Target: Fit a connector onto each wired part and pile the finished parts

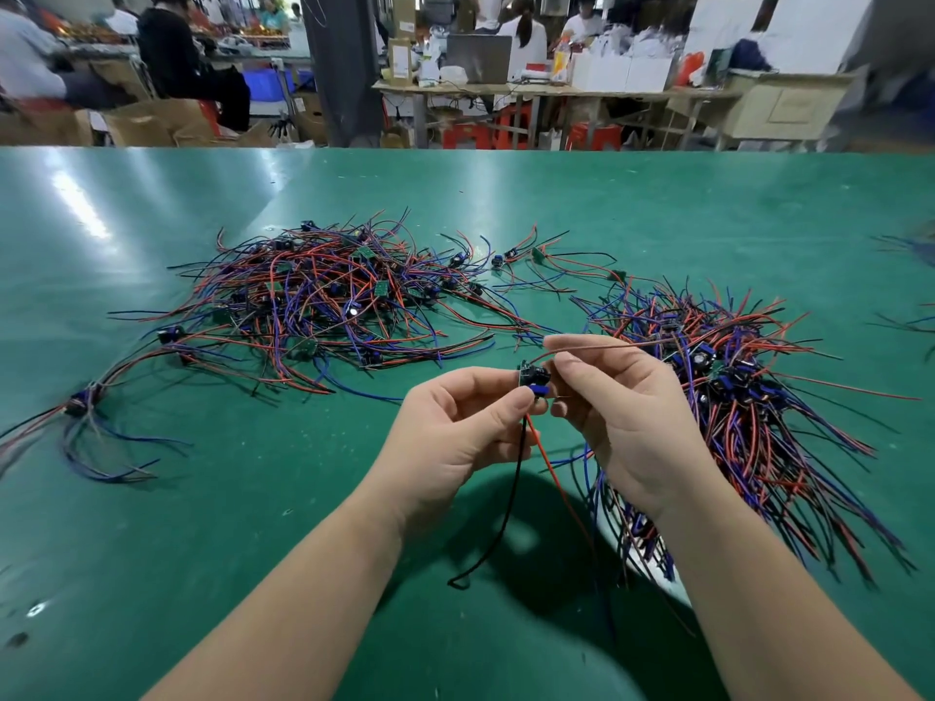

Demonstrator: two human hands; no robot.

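Both forearms reach in from below, and the hands meet above the counter. The left hand pinches the part with curled fingers. The right hand pinches it from the other side, a red wire over its fingers. Piles of wired parts lie behind and to the right.

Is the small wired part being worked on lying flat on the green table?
No, the left hand and right hand pinch the wired part up off the table, its wires hanging down.
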